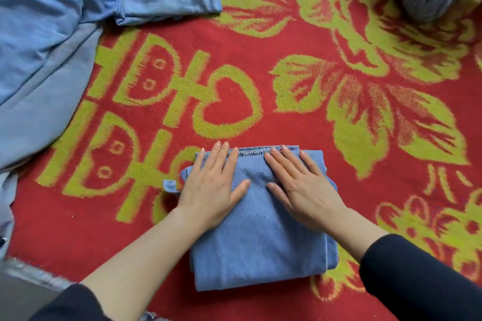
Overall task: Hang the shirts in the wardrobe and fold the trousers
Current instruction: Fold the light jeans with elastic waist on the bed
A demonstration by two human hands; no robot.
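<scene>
A red-and-green patterned blanket (287,41) carries everything: loose denim garments (52,34) at its far left corner, the folded trousers (260,242) by its near edge. The trousers look thick, limp and fairly heavy, best lifted from beneath both sides. The left hand (211,190) and right hand (300,187) press flat on top, fingers straight, gripping nothing.

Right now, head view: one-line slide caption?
Left hand and right hand press flat on folded jeans atop a red-and-green blanket.
</scene>
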